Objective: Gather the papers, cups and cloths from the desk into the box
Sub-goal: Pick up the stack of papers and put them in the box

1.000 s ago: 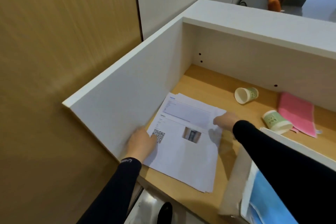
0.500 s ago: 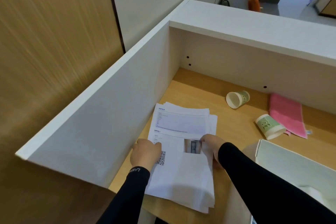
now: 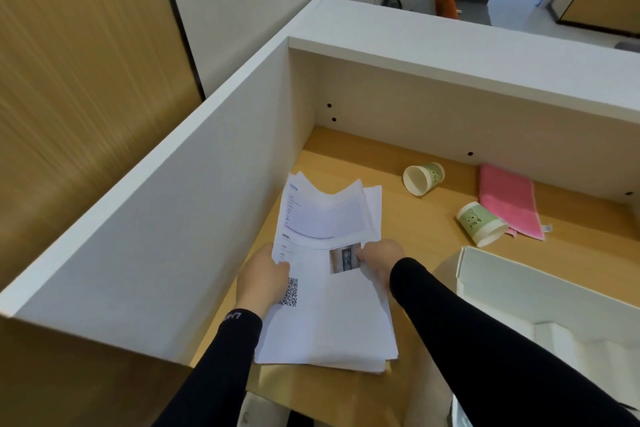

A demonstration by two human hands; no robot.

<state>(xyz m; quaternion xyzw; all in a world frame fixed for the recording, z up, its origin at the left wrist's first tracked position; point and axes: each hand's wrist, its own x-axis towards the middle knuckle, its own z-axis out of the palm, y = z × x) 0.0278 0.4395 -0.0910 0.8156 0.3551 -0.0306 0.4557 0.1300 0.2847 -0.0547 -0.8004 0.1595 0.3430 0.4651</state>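
Both hands — left hand (image 3: 262, 276), right hand (image 3: 378, 258) — now pinch the papers (image 3: 327, 274), lifted and bowing off the desk (image 3: 415, 218), ready for the box (image 3: 540, 291) at right.

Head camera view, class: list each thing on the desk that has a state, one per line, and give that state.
Papers: stacked, gripped by both hands, far end lifted and curling.
Left hand: closed on the stack's left edge.
Right hand: closed on its right edge.
Far cup: on its side.
Near cup: on its side.
Pink cloth: lying flat.
Box: open.

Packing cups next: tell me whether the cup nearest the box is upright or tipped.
Tipped. The green paper cup lies on its side on the desk, its open mouth towards the white box.
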